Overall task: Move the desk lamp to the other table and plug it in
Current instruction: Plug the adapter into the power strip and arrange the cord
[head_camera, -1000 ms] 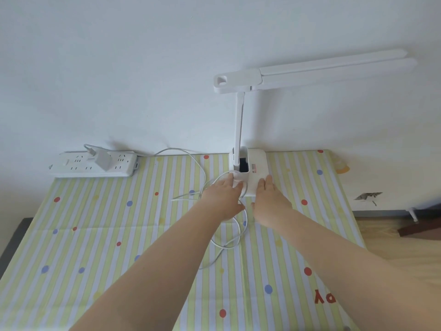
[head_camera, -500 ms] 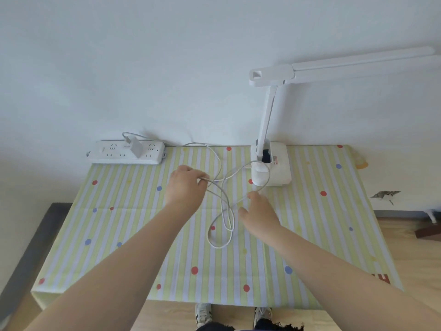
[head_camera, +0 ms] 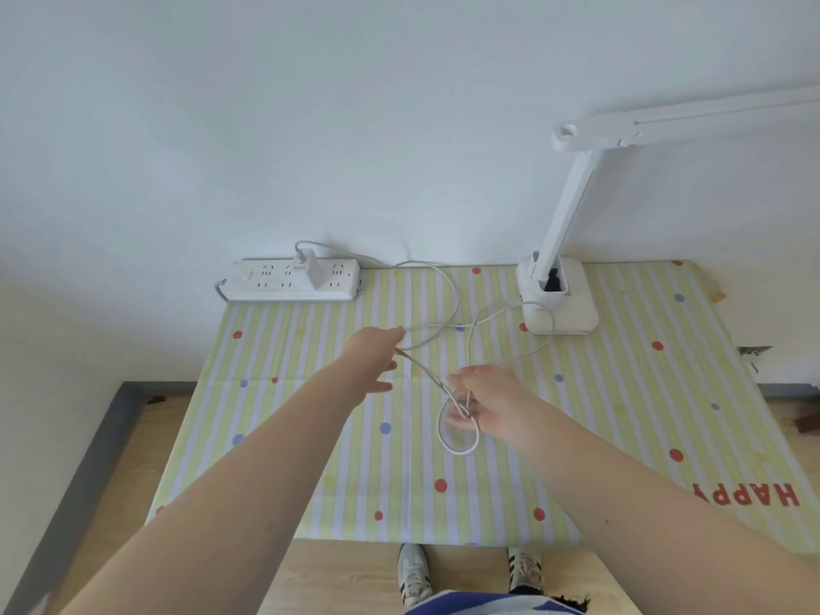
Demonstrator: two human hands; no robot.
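A white desk lamp (head_camera: 560, 304) stands at the back right of the striped table (head_camera: 310, 459), its folded head reaching off to the right. Its white cable (head_camera: 452, 299) loops over the cloth and runs to a white adapter (head_camera: 313, 270) plugged into a white power strip (head_camera: 293, 281) by the wall. My left hand (head_camera: 377, 357) pinches the cable near the table's middle. My right hand (head_camera: 486, 399) grips a crossing of the cable, with a small loop hanging below it.
The table stands against a white wall. A grey strip of floor edging lies at the left, wooden floor at the right. My two shoes show under the table's front edge. Red "HAPPY" lettering is printed at the cloth's front right.
Both hands left the lamp's base and took hold of the cable. The view has pulled back and shifted left, so the lamp now sits further right.
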